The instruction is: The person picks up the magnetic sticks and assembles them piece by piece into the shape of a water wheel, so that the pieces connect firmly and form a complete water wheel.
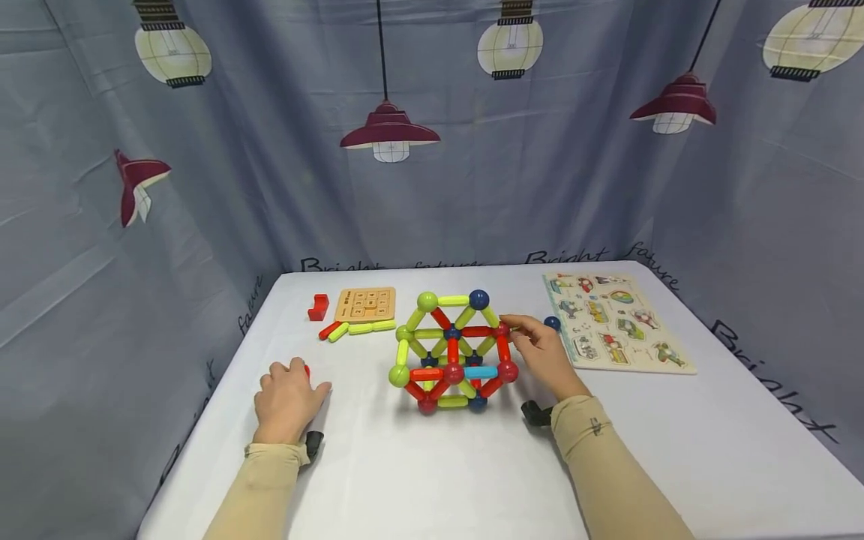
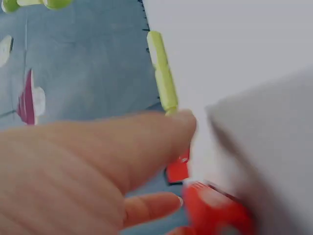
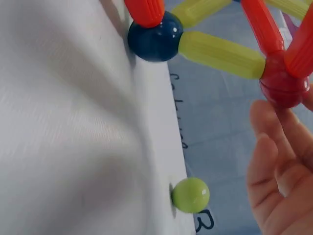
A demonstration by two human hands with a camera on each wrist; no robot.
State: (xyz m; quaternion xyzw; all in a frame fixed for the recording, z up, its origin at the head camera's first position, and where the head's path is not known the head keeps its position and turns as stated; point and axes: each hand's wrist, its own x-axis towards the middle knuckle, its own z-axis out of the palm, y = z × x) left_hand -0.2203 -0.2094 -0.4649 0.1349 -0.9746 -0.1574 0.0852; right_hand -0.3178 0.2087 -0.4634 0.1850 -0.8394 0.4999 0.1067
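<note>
A magnetic ball-and-stick structure (image 1: 454, 349) of red, green and blue parts stands mid-table. My right hand (image 1: 540, 351) is at its right side, fingertips pinching a red ball (image 3: 283, 81) at one corner. Over the left part of the table is my left hand (image 1: 289, 397), palm down with fingers spread. A red piece (image 2: 215, 210) lies by its fingertips, blurred in the left wrist view; I see no grip round it. In the head view the left hand covers most of that piece.
Behind lie several loose green sticks (image 1: 361, 328) and a red one, a wooden number board (image 1: 365, 304) and a red block (image 1: 319, 307). A picture puzzle board (image 1: 617, 322) lies right, with a blue ball (image 1: 552, 323) at its edge. Near the right hand is a green ball (image 3: 190, 195).
</note>
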